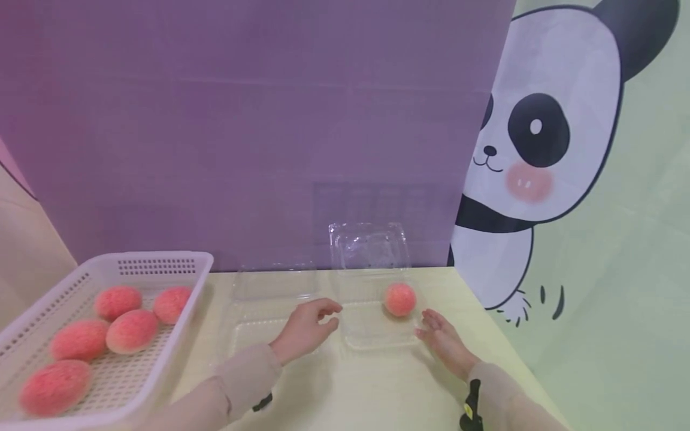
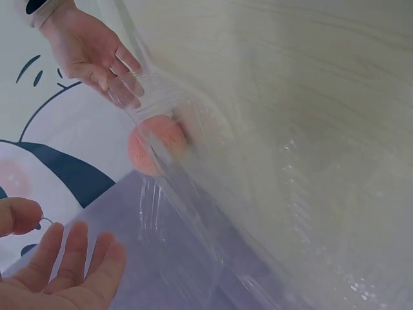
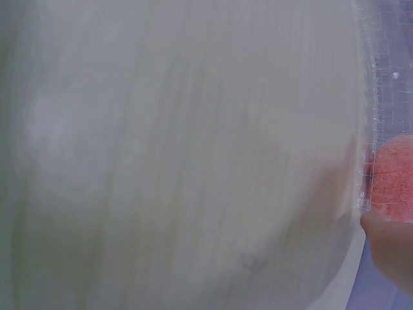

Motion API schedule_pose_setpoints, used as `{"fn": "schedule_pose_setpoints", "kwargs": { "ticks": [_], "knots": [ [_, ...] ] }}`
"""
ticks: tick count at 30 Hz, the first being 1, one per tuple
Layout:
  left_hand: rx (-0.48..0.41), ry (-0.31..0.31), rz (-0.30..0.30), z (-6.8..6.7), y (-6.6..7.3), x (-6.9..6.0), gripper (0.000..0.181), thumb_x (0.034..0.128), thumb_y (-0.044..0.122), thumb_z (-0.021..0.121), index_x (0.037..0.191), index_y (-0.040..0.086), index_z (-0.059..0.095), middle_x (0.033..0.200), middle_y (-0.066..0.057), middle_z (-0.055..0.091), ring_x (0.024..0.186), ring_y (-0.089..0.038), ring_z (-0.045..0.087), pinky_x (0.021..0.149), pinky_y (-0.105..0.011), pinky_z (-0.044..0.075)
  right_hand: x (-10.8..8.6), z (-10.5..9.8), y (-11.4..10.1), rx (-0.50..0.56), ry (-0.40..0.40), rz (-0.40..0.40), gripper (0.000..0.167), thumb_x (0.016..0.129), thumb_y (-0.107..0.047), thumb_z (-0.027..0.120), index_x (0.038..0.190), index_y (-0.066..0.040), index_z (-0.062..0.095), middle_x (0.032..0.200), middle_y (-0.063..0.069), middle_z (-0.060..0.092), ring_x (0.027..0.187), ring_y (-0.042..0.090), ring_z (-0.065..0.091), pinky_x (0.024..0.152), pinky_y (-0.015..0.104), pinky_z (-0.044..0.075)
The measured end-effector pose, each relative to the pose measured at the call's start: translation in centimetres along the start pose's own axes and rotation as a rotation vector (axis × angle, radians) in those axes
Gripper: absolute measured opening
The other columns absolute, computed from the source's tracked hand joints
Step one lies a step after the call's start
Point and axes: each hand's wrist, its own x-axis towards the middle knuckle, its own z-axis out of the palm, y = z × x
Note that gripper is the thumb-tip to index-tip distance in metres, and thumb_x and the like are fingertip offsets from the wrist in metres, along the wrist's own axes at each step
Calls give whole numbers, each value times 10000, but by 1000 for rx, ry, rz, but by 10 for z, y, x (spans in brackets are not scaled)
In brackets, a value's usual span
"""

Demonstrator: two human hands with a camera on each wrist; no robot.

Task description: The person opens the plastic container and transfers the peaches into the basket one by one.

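A pink-red peach (image 1: 400, 299) sits in the right rear part of an open clear plastic clamshell box (image 1: 372, 341), whose lid (image 1: 369, 246) stands raised at the back. My right hand (image 1: 446, 346) is just to the right of this box, fingers extended toward the peach; whether it touches the wall I cannot tell. To the box's left, my left hand (image 1: 306, 329) hovers with fingers loosely bent and nothing in them. In the left wrist view, the peach (image 2: 157, 145) shows through the clear plastic, between the left hand (image 2: 68, 274) and the right hand (image 2: 93, 57).
A second clear plastic box (image 1: 259, 326) lies open on the table (image 1: 372, 395), partly behind the left forearm. At the far left, a white perforated basket (image 1: 207, 263) holds several peaches (image 1: 132, 331). A purple curtain (image 1: 259, 131) hangs behind the table, beside a panda picture (image 1: 539, 78).
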Motion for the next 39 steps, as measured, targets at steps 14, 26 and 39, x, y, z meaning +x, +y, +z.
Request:
{"fn": "schedule_pose_setpoints", "kwargs": {
  "ticks": [14, 26, 39],
  "knots": [
    [-56, -57, 1, 36, 17, 41, 330, 867, 132, 572, 1180, 28, 574, 1194, -119, 599, 1117, -306, 541, 955, -440, 443, 0, -2, 0, 11, 2, 7, 681, 922, -87, 480, 1424, 80, 51, 1490, 274, 101, 1373, 410, 97, 1098, 514, 195],
    [-88, -60, -13, 67, 18, 73, 361, 848, 180, 615, 1175, 30, 586, 1179, -129, 607, 1099, -297, 553, 928, -431, 461, -2, 2, 3, -9, 30, 0, 656, 920, -83, 484, 1416, 89, 91, 1474, 288, 138, 1363, 416, 132, 1095, 515, 204],
    [-126, -35, -66, 99, 23, 106, 378, 822, 61, 606, 1198, 44, 578, 1213, -115, 593, 1146, -289, 529, 972, -438, 433, 2, 1, 2, 5, 42, 11, 664, 916, -99, 498, 1425, 61, 103, 1485, 258, 157, 1370, 398, 145, 1099, 510, 207]
  ]
}}
